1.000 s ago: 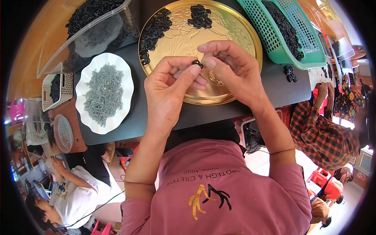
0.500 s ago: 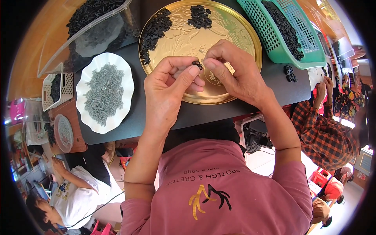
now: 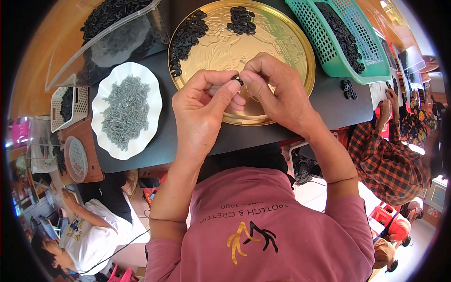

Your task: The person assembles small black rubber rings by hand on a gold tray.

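At center frame, the left hand pinches a small black ring-like part above a round gold tray, apparently steadying it for the right hand, bunched alongside, its contents impossible to tell.

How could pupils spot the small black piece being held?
Find the round golden tray. Over its near half, the person's bare left hand pinches the small shiny black piece between thumb and forefinger. Being held sets it apart from black pieces lying on the tray.
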`<state>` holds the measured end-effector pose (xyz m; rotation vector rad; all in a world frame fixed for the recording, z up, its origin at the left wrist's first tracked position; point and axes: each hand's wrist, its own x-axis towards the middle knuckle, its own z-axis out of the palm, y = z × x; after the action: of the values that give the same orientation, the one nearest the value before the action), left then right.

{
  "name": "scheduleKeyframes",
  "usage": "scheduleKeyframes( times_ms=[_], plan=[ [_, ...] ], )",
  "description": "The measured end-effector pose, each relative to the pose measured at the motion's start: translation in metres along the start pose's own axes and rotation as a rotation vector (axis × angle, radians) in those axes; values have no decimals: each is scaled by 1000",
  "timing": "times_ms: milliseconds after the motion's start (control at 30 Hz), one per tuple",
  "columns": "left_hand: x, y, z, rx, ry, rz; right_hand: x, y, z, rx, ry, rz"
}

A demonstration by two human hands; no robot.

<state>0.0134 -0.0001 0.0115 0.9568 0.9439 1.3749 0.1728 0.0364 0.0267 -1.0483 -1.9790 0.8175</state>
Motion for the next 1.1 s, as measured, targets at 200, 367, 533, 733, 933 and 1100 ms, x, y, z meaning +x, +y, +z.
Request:
scheduleKeyframes(
  times_ms=[200, 367, 533, 733, 933, 1100],
  plan=[
    [4, -3, 2, -6, 20, -7, -1, 4, 9, 7, 80, 32],
    [8, -1, -3, -56, -3, -72, 3, 0, -2, -54, 48, -4],
    [7, 2, -4, -67, -27, -108, 6, 10, -22, -263, -46, -177],
    [5, 4, -4, -45, -57, -110, 11, 9, -27, -332, -192, -344],
    [5, 6, -3, -7, -87, -86, 12, 9, -28, -277, -223, -349],
    [3, 7, -1, 6, -86, -49, 13, 6, -28, -161, -283, -320]
  ],
)
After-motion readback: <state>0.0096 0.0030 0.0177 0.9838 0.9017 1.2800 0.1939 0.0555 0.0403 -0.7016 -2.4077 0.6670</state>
